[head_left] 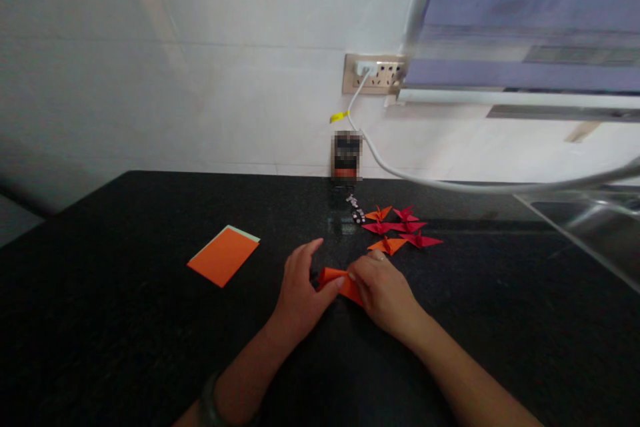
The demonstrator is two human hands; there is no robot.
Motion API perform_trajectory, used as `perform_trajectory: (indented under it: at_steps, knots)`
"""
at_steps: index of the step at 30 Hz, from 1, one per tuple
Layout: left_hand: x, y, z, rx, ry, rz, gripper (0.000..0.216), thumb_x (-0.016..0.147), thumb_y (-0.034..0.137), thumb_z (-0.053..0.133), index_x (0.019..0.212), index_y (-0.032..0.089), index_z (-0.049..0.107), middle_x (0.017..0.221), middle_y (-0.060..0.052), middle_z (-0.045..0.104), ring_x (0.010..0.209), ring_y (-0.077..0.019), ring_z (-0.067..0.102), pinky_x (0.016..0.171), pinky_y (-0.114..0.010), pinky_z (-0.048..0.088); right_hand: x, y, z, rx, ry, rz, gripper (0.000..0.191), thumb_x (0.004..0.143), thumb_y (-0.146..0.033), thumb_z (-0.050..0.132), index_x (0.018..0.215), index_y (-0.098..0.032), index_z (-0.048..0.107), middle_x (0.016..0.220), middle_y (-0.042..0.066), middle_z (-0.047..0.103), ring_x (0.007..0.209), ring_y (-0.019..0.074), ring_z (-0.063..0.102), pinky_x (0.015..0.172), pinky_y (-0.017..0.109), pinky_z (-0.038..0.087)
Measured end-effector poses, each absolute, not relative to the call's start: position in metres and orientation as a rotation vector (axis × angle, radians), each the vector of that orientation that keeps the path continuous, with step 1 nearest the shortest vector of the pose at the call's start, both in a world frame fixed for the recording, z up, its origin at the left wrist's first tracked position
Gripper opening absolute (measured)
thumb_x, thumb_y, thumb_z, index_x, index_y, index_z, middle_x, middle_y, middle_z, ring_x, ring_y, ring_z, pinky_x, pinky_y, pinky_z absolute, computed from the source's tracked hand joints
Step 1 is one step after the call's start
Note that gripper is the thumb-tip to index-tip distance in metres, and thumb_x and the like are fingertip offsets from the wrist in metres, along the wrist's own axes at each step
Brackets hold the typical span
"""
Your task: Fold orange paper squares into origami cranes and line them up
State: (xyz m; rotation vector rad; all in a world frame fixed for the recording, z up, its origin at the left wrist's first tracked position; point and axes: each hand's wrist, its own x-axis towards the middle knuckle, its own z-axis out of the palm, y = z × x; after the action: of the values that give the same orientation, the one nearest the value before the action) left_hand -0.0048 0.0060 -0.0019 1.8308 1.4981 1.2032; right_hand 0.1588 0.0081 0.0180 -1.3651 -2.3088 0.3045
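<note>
Pinching the folded orange origami paper point(353, 291) above the black countertop point(125, 320), the right hand point(387, 290) holds its right end, while the left hand point(300, 287) sets its thumb on it, fingers spread wide. Red and orange paper cranes point(407, 227) sit just beyond; rightward, the sink point(575, 242) shows an interior too blurred to read.

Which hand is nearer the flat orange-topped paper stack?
Left. The left hand is to the right of the paper stack, apart from it; the right hand is farther right, holding the folded orange paper.
</note>
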Motion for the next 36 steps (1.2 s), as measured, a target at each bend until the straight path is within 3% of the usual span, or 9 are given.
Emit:
perform_trajectory:
  at_steps: [2, 4, 8, 15, 20, 25, 33, 36]
  knots:
    - [-0.006, 0.006, 0.001, 2.085, 1.386, 1.109, 0.028, 0.07, 0.024, 0.059, 0.098, 0.018, 0.058, 0.102, -0.007, 0.059, 0.1, -0.0205, 0.05, 0.088, -0.038, 0.038, 0.158, 0.007, 0.02, -1.302, -2.495, 0.213, 0.017, 0.081, -0.011, 0.042, 0.071, -0.017, 0.054, 0.07, 0.005, 0.056, 0.072, 0.017, 0.043, 0.065, 0.028, 0.032]
    - [-0.006, 0.005, 0.003, 2.208, 1.287, 0.964, 0.012, 0.077, 0.02, 0.05, 0.082, 0.018, 0.061, 0.085, -0.004, 0.062, 0.087, -0.0176, 0.053, 0.082, -0.035, 0.041, 0.157, 0.006, 0.021, -1.26, -2.579, 0.159, 0.016, 0.082, -0.012, 0.042, 0.072, -0.017, 0.054, 0.071, 0.005, 0.056, 0.071, 0.0168, 0.042, 0.066, 0.028, 0.032]
    - [-0.008, 0.005, 0.007, 2.289, 1.267, 0.881, 0.017, 0.081, 0.017, 0.045, 0.075, 0.017, 0.061, 0.075, -0.004, 0.062, 0.076, -0.0159, 0.054, 0.073, -0.031, 0.043, 0.155, 0.006, 0.022, -1.272, -2.595, 0.134, 0.015, 0.082, -0.012, 0.042, 0.075, -0.017, 0.055, 0.072, 0.004, 0.056, 0.073, 0.0167, 0.042, 0.066, 0.027, 0.031]
    - [-0.019, 0.013, 0.011, 2.263, 1.522, 1.022, 0.019, 0.081, 0.02, 0.043, 0.075, 0.017, 0.061, 0.075, -0.004, 0.062, 0.076, -0.0174, 0.054, 0.073, -0.034, 0.043, 0.167, 0.013, 0.029, -1.42, -2.527, 0.019, 0.016, 0.081, -0.012, 0.043, 0.077, -0.017, 0.058, 0.072, 0.005, 0.057, 0.073, 0.0175, 0.042, 0.063, 0.027, 0.03]
    - [-0.014, 0.01, 0.01, 2.121, 1.454, 1.076, 0.023, 0.079, 0.028, 0.049, 0.096, 0.019, 0.061, 0.095, -0.006, 0.063, 0.089, -0.0182, 0.054, 0.079, -0.032, 0.042, 0.166, 0.012, 0.027, -1.357, -2.534, 0.049, 0.017, 0.082, -0.012, 0.042, 0.077, -0.017, 0.057, 0.072, 0.005, 0.057, 0.072, 0.0175, 0.043, 0.064, 0.028, 0.031]
    - [-0.011, 0.006, 0.009, 2.197, 1.345, 0.923, 0.023, 0.081, 0.023, 0.044, 0.071, 0.019, 0.064, 0.067, -0.003, 0.061, 0.069, -0.0159, 0.053, 0.068, -0.03, 0.041, 0.157, 0.006, 0.027, -1.249, -2.549, 0.116, 0.019, 0.085, -0.017, 0.04, 0.078, -0.018, 0.058, 0.072, 0.005, 0.057, 0.072, 0.0168, 0.043, 0.067, 0.028, 0.033]
    - [-0.024, 0.015, 0.014, 1.875, 1.642, 1.091, 0.022, 0.079, 0.03, 0.046, 0.075, 0.019, 0.065, 0.074, -0.003, 0.064, 0.073, -0.0176, 0.057, 0.068, -0.029, 0.042, 0.176, 0.017, 0.034, -1.449, -2.325, 0.055, 0.017, 0.081, -0.018, 0.044, 0.07, -0.017, 0.057, 0.068, 0.005, 0.057, 0.072, 0.0182, 0.045, 0.064, 0.028, 0.034]
    - [-0.022, 0.015, 0.013, 1.796, 1.584, 1.067, 0.022, 0.078, 0.031, 0.048, 0.074, 0.019, 0.066, 0.074, -0.003, 0.065, 0.073, -0.0175, 0.058, 0.068, -0.029, 0.042, 0.176, 0.017, 0.032, -1.445, -2.161, 0.162, 0.016, 0.082, -0.022, 0.043, 0.078, -0.017, 0.058, 0.074, 0.005, 0.058, 0.075, 0.0181, 0.048, 0.068, 0.029, 0.037]
